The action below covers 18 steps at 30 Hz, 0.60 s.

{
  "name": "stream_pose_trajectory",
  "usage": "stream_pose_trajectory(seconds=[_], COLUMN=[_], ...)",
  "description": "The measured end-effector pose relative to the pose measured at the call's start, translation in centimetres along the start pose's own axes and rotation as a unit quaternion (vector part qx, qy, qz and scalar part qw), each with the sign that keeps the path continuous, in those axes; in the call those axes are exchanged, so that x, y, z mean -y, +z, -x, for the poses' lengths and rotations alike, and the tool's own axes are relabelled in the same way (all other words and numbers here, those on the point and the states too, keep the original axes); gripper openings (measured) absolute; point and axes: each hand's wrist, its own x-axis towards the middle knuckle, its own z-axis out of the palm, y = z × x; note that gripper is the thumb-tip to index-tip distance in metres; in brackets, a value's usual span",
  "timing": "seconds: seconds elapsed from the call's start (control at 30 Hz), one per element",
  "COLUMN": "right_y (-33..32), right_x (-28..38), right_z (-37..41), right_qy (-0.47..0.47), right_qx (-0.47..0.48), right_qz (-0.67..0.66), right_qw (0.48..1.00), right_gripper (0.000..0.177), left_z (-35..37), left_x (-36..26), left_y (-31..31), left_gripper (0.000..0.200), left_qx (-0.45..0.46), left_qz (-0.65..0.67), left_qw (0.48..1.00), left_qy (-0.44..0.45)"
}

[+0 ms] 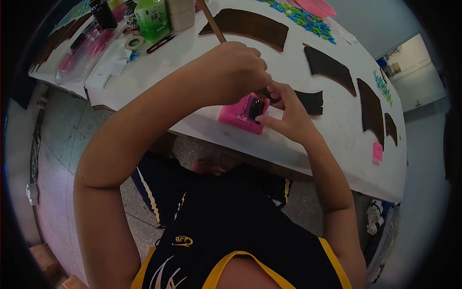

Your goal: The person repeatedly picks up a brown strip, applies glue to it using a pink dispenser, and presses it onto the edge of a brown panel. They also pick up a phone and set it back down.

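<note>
My left hand [238, 72] is closed in a fist above a small pink box [230, 119]. A narrow brown stick-like strip [212, 21] runs down into the top of that fist. At the right side of the box, my right hand [291, 113] has its thumb and forefinger apart. The thumb is at a glossy black part [255, 110] on the box, and the forefinger nears the left fingertips. Between the fingertips something dark shows, too small to make out. A dark curved flat piece [310, 102] lies behind my right hand.
More dark brown curved pieces [245, 26] lie across the white table [332, 130]. A green tea bottle [153, 21], a tape roll [134, 43] and a plastic bag [82, 60] are at the left. Blue and green bits [308, 21] and a pink basin [316, 6] are at the back.
</note>
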Motion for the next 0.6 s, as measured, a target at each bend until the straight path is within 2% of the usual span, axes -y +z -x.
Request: stream_pose_trajectory(seconds=[0.03,0.1,0.2,0.4,0.53,0.6], right_y=[0.2,1.3,2.2,1.0,0.2,-0.9], right_x=[-0.4,-2.0,-3.0,-3.1,-2.3,-1.7], right_z=[0.4,1.5,2.1,1.6,1.4,1.0], right_qy=[-0.001,0.014,0.011,0.035,0.002,-0.023], right_qx=[0.001,0.035,0.032,0.062,0.05,-0.003], right_qz=[0.0,0.118,0.134,0.143,0.144,-0.042], right_qw=[1.0,0.992,0.99,0.987,0.988,0.999], right_gripper=[0.074,0.11,0.117,0.12,0.112,0.079], left_z=[0.1,0.4,0.5,0.4,0.4,0.3], left_x=[0.0,0.4,0.6,0.6,0.3,0.1], left_y=[-0.2,0.2,0.7,0.9,1.1,0.9], left_gripper=[0.008,0.011,0.015,0.017,0.016,0.015], left_qx=[-0.006,-0.013,-0.033,-0.046,-0.056,-0.05], left_qz=[-0.011,-0.013,-0.002,0.027,0.032,0.032], left_qw=[1.0,1.0,0.999,0.998,0.997,0.998], left_qy=[-0.003,-0.001,0.01,0.027,0.033,0.031])
